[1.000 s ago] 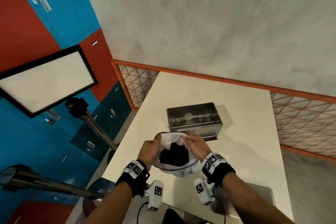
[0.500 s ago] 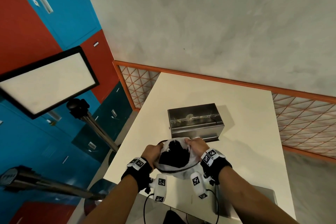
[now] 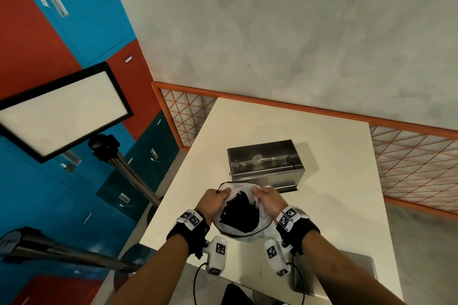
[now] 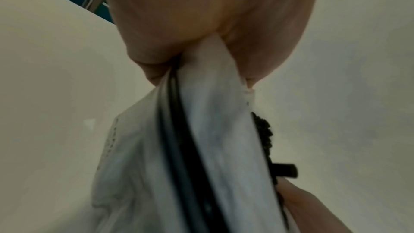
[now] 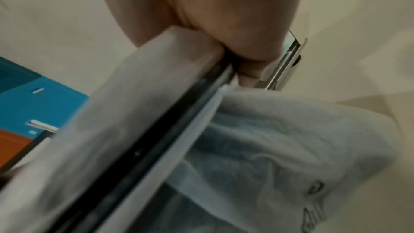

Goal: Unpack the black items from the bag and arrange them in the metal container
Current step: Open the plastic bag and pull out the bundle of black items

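White cloth bag [image 3: 264, 224], black items [image 3: 239, 214] inside, gripped at its rim by left hand [image 3: 213, 202] and right hand [image 3: 269, 202]; one metal container [image 3: 265, 167] just beyond on the table [image 3: 334, 181].

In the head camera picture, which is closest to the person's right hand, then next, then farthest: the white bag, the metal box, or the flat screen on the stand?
1. White bag, pinched by the right hand.
2. Metal box, just beyond it on the table.
3. Flat screen, far off left.

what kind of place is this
Probably a lab or recording workspace, not a home: red and blue metal lockers, a lit panel light on a stand, and a plain white table against a bare concrete wall.
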